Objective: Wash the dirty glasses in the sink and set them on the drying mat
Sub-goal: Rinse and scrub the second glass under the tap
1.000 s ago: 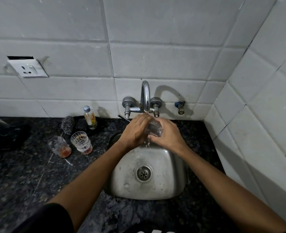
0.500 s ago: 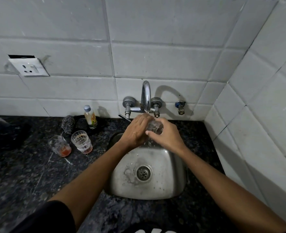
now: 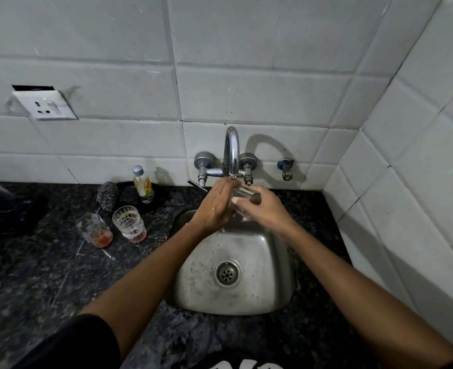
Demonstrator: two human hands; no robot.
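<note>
Both hands hold a clear glass (image 3: pixel 242 197) under the tap spout (image 3: pixel 232 153), above the back of the steel sink (image 3: pixel 270 272). My right hand (image 3: pixel 264 210) grips the glass from the right. My left hand (image 3: pixel 216 206) presses against its left side and hides part of it. Water drips from the hands into the basin. Two dirty glasses stand on the dark counter left of the sink: one (image 3: pixel 95 230) with red residue at the bottom, the other (image 3: pixel 129 223) ribbed, with a brown ring and pinkish dregs.
A steel scrubber (image 3: pixel 107 195) and a small soap bottle (image 3: pixel 143 184) stand by the wall behind the dirty glasses. A dark mat (image 3: pixel 9 209) with a clear glass on it lies at the far left. Tiled walls close off the back and right.
The glass has tipped and dropped slightly under the spout, and my right hand's fingers have shifted around it. The water running over the basin floor has stopped.
</note>
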